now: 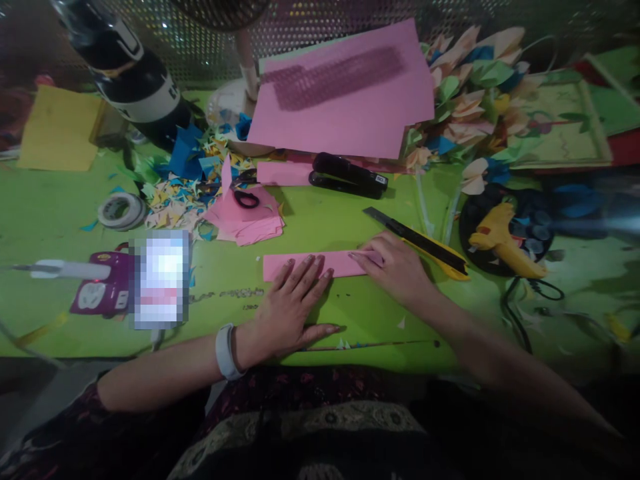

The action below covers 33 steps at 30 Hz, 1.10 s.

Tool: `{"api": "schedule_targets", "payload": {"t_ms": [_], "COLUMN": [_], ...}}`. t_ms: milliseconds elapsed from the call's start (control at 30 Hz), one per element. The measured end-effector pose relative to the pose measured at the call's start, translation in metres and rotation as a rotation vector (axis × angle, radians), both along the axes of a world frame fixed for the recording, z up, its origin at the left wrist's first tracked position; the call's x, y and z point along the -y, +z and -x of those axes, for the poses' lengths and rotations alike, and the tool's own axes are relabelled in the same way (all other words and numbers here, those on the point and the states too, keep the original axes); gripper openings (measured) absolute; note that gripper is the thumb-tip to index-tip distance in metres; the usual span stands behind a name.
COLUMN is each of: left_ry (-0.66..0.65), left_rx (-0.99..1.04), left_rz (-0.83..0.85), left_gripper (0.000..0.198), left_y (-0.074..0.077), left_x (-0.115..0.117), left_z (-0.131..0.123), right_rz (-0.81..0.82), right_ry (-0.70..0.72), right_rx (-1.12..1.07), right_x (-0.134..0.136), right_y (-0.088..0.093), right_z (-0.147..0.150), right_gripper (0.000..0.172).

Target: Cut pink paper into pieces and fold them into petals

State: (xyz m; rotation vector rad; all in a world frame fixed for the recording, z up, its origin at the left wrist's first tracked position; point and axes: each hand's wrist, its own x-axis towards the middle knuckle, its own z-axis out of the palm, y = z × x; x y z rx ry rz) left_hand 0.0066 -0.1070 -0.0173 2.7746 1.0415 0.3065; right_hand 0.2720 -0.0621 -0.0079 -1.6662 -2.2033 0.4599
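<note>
A long pink paper strip [280, 265] lies flat on the green table [350, 213]. My left hand [293, 300] rests on it with fingers stretched out flat, pressing the middle of the strip. My right hand [395, 267] is at the strip's right end, its fingers pinched on the paper's folded corner. A yellow and black utility knife [420, 243] lies just beyond my right hand.
Black stapler [347, 177], scissors [245, 197] on a pile of pink paper squares [250, 223], large pink sheets [345, 100], paper flowers [470, 93], yellow glue gun [505, 243], tape roll [121, 210], paper scraps [175, 200], a dark bottle [135, 80], a purple power strip [100, 290].
</note>
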Motion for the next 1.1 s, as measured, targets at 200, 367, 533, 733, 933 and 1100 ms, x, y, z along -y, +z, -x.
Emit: {"api": "schedule_targets", "payload": {"t_ms": [200, 367, 533, 733, 933, 1100], "left_ry": [0.004, 0.005, -0.008, -0.031, -0.053, 0.000], "left_rx": [0.008, 0.005, 0.037, 0.028, 0.042, 0.008], "left_rz": [-0.008, -0.028, -0.045, -0.012, 0.016, -0.009], "left_gripper": [0.098, 0.100, 0.099, 0.097, 0.100, 0.103], "left_y": [0.000, 0.000, -0.007, -0.007, -0.002, 0.005], "left_x": [0.000, 0.000, -0.002, -0.005, -0.008, -0.001], "left_z": [0.000, -0.001, 0.001, 0.002, 0.012, 0.049], "right_rz": [0.008, -0.088, -0.201, 0.009, -0.008, -0.043], "right_ry": [-0.067, -0.175, 0.209, 0.545, 0.442, 0.354], "right_rx": [0.066, 0.144, 0.110, 0.243, 0.304, 0.380], "right_x": [0.000, 0.005, 0.025, 0.040, 0.051, 0.059], "right_y": [0.004, 0.018, 0.030, -0.003, -0.005, -0.005], "right_z": [-0.009, -0.019, 0.014, 0.033, -0.010, -0.027], "right_gripper": [0.037, 0.036, 0.051, 0.103, 0.105, 0.101]}}
